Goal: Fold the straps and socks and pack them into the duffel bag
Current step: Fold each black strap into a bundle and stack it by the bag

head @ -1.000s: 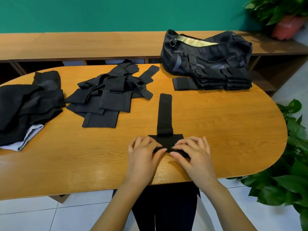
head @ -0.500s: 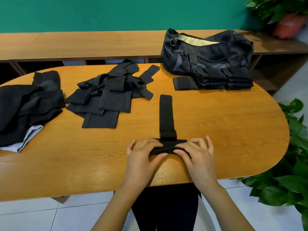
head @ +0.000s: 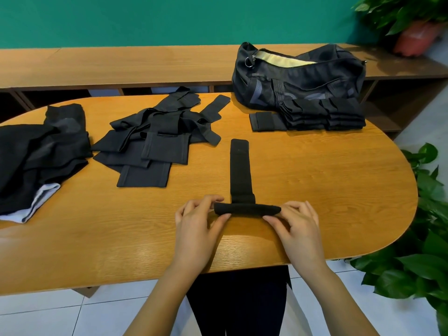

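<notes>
Left hand and right hand pinching one strap, one duffel bag behind

A black strap lies near the front edge of a table of warm orange-brown wood with fine darker grain. The loose straps heaped toward the back edge are black too. At the left edge, the socks are black with faint grey patches, and a pale piece beneath them is white or perhaps light lilac. The duffel bag at the back right is black with grey panels and a pale yellow lining. The folded stack before it is black. The wall is teal green, the floor tiles white, the leaves green, the pot pinkish red.
</notes>
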Demonstrator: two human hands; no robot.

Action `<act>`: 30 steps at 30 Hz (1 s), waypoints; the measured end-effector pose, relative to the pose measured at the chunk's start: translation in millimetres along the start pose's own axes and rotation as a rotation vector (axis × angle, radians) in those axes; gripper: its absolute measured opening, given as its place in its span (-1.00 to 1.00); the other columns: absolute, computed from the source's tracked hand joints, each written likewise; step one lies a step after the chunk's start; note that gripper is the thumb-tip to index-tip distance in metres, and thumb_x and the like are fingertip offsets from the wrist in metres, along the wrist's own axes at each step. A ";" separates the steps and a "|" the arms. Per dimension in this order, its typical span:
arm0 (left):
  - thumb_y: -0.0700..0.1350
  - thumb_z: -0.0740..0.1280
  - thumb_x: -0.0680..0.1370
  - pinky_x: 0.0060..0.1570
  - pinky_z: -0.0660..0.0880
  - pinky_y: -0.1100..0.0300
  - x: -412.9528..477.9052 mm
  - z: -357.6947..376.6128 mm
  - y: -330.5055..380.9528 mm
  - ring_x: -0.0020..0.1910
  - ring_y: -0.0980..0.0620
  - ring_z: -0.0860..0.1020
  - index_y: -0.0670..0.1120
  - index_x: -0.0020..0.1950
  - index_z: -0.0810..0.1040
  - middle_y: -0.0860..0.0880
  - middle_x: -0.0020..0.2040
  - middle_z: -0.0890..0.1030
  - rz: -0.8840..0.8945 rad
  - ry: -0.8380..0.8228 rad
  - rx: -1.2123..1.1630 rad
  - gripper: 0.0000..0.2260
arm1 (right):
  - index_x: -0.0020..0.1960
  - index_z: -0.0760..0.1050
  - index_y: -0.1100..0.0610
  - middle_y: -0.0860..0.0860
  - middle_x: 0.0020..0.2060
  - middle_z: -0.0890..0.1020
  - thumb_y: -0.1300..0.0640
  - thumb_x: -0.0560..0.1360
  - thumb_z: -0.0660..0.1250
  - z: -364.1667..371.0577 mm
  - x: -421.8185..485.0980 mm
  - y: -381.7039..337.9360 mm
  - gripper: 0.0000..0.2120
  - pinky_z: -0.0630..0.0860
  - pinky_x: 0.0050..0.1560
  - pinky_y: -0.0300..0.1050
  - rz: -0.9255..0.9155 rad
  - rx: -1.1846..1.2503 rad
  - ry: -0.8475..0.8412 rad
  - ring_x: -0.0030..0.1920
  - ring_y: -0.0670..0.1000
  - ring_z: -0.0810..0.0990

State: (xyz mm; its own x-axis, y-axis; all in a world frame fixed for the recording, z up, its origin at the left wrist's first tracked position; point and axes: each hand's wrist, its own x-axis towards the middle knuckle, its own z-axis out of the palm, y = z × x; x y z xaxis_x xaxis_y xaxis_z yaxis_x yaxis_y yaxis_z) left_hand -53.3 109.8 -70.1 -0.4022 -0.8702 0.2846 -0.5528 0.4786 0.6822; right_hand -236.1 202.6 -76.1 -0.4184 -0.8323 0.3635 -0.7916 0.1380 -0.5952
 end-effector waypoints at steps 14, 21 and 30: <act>-0.10 0.40 0.52 0.30 0.20 0.08 9.6 6.3 -7.6 0.27 0.13 0.41 0.05 0.15 0.58 0.12 0.19 0.52 0.158 -0.004 0.144 -0.79 | 0.24 0.53 -0.08 -0.16 0.10 0.50 -0.12 0.50 0.37 7.1 9.0 1.5 -0.66 0.33 0.28 0.07 -0.018 -0.073 -0.019 0.21 -0.08 0.34; 0.18 0.40 0.44 0.51 -0.23 -0.03 8.9 0.9 -14.4 0.43 0.32 0.18 0.17 0.20 0.57 0.25 0.36 0.42 0.147 -0.260 0.036 -0.65 | 0.23 0.55 -0.23 -0.28 0.36 0.41 -0.42 0.41 0.11 15.5 6.4 12.6 -0.48 -0.20 0.52 0.13 -0.176 -0.043 -0.212 0.51 -0.18 0.10; 0.16 0.33 0.50 0.49 -0.22 -0.05 6.0 2.7 -8.8 0.38 0.36 0.15 0.16 0.17 0.60 0.24 0.34 0.44 0.106 -0.242 0.050 -0.73 | 0.14 0.61 -0.22 -0.22 0.28 0.53 -0.34 0.42 0.18 13.6 6.3 4.8 -0.58 -0.20 0.50 0.27 -0.151 -0.122 -0.164 0.47 -0.03 0.26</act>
State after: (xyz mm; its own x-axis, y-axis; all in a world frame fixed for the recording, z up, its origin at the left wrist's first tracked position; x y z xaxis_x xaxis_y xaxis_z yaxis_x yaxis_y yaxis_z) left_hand -52.8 100.6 -76.2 -0.6192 -0.7646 0.1790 -0.5312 0.5757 0.6216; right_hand -236.4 190.7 -86.4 -0.2214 -0.9229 0.3151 -0.8915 0.0607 -0.4489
